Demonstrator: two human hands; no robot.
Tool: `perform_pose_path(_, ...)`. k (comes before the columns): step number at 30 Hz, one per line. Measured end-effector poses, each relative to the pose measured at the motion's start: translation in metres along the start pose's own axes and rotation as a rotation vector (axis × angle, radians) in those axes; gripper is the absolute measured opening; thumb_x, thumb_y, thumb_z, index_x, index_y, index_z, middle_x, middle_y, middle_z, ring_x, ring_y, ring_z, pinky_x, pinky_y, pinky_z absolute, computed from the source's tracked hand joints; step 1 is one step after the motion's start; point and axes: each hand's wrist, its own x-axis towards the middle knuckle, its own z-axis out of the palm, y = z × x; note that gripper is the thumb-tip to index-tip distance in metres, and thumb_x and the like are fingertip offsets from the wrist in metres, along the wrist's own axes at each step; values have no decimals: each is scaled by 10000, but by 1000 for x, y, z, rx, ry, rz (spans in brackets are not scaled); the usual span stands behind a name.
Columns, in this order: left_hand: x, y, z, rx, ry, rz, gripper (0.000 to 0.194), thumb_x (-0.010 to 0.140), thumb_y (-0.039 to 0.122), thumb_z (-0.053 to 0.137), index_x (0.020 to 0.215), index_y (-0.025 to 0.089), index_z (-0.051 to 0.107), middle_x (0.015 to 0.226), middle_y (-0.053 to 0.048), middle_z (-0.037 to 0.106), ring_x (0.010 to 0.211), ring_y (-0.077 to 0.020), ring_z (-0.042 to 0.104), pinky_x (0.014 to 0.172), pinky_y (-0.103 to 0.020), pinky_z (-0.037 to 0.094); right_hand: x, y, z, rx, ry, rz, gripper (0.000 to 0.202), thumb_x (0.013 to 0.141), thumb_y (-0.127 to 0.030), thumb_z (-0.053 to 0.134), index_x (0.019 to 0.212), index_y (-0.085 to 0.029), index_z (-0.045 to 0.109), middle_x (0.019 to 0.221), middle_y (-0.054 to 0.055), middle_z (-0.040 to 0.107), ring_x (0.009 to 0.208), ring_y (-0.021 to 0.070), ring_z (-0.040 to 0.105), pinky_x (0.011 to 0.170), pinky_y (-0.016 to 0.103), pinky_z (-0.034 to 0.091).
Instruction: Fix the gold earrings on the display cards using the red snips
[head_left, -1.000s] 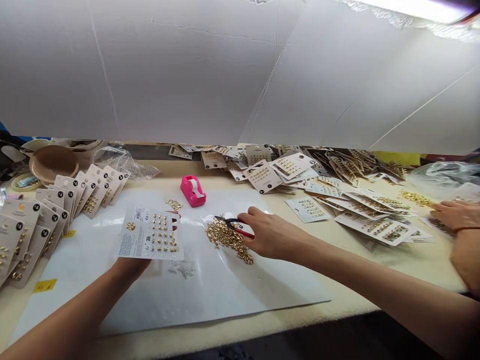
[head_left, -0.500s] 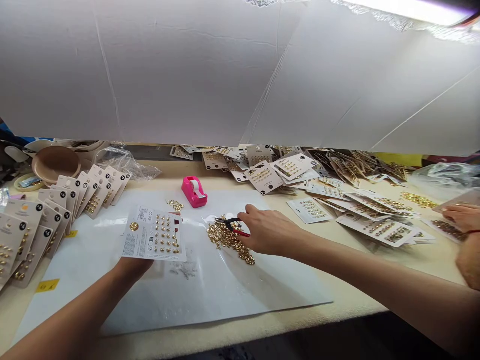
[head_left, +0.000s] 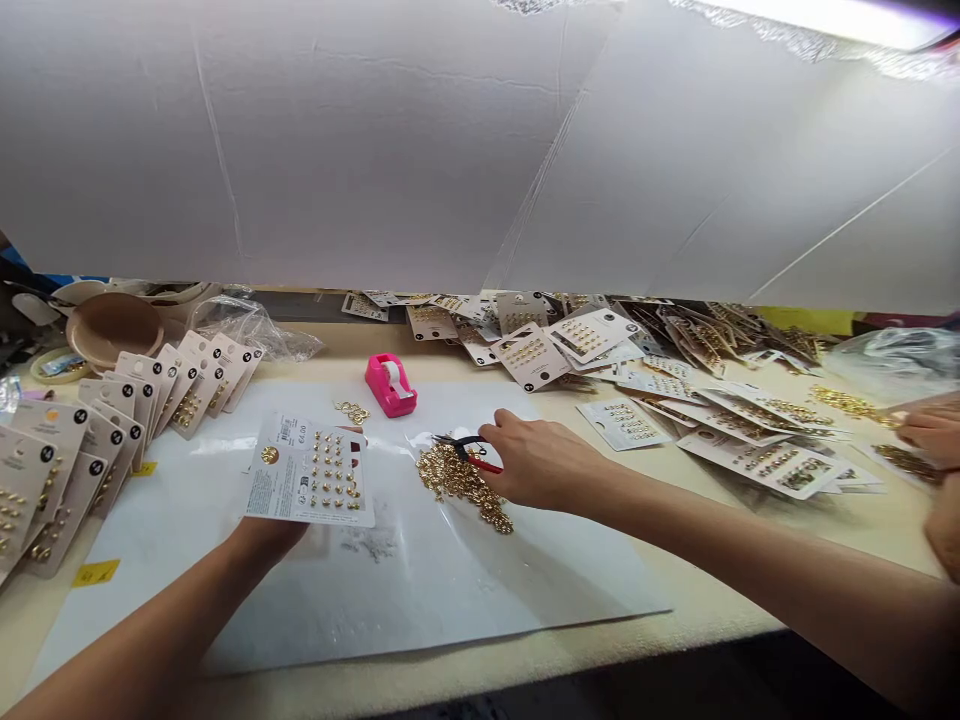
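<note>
My left hand point(head_left: 274, 538) holds up a white earring card point(head_left: 289, 480) from beneath, its fingers mostly hidden behind it. Rows of small gold earring backs show on the side facing me, along with a printed label. My right hand point(head_left: 529, 458) is closed around red-and-black pliers point(head_left: 480, 458), whose dark jaws point left. Those jaws hover over a heap of small gold pieces point(head_left: 465, 490) lying on the white plastic-covered sheet point(head_left: 555, 580); I cannot tell whether they grip one. A few gold rings point(head_left: 352, 411) lie just behind the card.
Filled earring cards point(head_left: 139, 400) stand in a leaning row at left. A pink tape dispenser point(head_left: 390, 385) sits at the sheet's back. Loose cards point(head_left: 757, 460) pile up at right, beside another person's hand point(head_left: 930, 430). A large white board point(head_left: 375, 150) overhangs the back.
My hands have barely moved; the view has shifted slightly. The pliers sit a touch higher over the gold heap. At far right, the other person's hand has moved, and the card there is no longer seen.
</note>
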Motion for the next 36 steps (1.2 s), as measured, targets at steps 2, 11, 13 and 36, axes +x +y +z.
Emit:
perform_pose_path(2, 0, -1, 0, 6, -9, 8, 381, 739, 421, 626, 1060, 216, 632, 1105, -90, 653, 1162, -311, 508, 967, -451, 423, 0, -1, 0, -2, -9, -4, 329, 806, -370, 443, 949, -131, 618, 908, 134, 570, 699, 259, 605, 512, 320, 324)
perform_pose_path(11, -1, 0, -1, 24, -18, 7, 327, 731, 379, 640, 1007, 204, 649, 1118, -117, 650, 1183, -326, 493, 966, -452, 425, 3, -2, -1, 18, -9, 9, 372, 835, -403, 414, 979, -125, 616, 943, 147, 575, 727, 250, 607, 546, 320, 359)
perform_pose_path(13, -1, 1, -1, 24, -16, 7, 326, 722, 390, 648, 990, 204, 652, 1106, -117, 654, 1175, -325, 499, 970, -455, 420, 4, -1, 0, 16, -9, 9, 367, 831, -398, 421, 978, -125, 617, 940, 147, 576, 726, 250, 607, 545, 319, 360)
perform_pose_path(36, -1, 3, 7, -217, 72, -234, 377, 615, 468, 726, 866, 190, 682, 882, -91, 722, 943, -299, 644, 846, -437, 495, -42, -19, 4, 516, 419, -388, 353, 824, -256, 509, 1174, -216, 523, 1013, 68, 542, 619, 114, 537, 607, 278, 464)
